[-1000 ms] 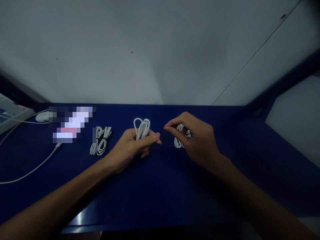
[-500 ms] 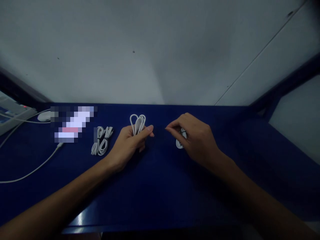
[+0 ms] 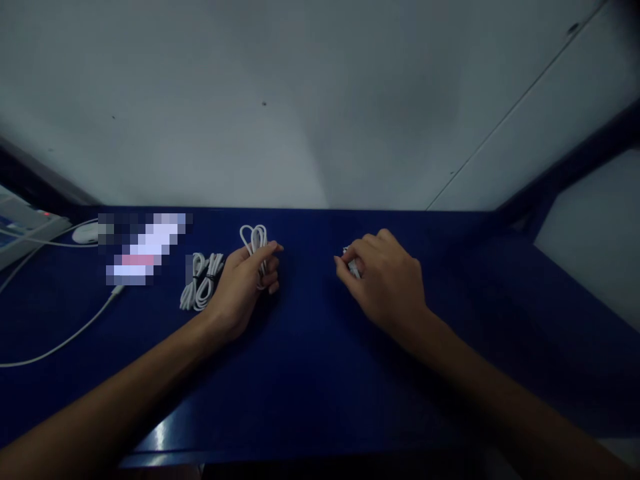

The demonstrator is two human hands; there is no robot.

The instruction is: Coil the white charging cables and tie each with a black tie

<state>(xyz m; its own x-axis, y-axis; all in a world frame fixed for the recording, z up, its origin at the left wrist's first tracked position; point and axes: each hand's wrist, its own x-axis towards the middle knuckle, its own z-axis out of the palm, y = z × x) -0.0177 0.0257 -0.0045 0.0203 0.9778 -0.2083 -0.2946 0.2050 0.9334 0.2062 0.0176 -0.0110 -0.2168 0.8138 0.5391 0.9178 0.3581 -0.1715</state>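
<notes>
My left hand (image 3: 245, 283) is closed around a coiled white cable (image 3: 255, 239), whose loops stick up above the thumb. To the right, my right hand (image 3: 385, 277) bends over another coiled white cable (image 3: 354, 268), thumb and fingers closed about it. Only a small part of that cable shows; the rest is hidden by the hand. Two white cable bundles with black ties, a left bundle (image 3: 190, 293) and a right bundle (image 3: 206, 293), lie side by side just left of my left hand.
A blurred-out device with a bright screen (image 3: 150, 247) lies at the left, a white cable (image 3: 83, 340) running from it. Behind are a white mouse-like object (image 3: 86, 232) and a white box (image 3: 25, 233) with a red light. A pale wall (image 3: 280, 147) bounds the blue table (image 3: 310, 387).
My left hand has moved left with its coiled cable, toward the two bundles. The right-hand fingers have come down around the other cable, which now shows between thumb and fingers.
</notes>
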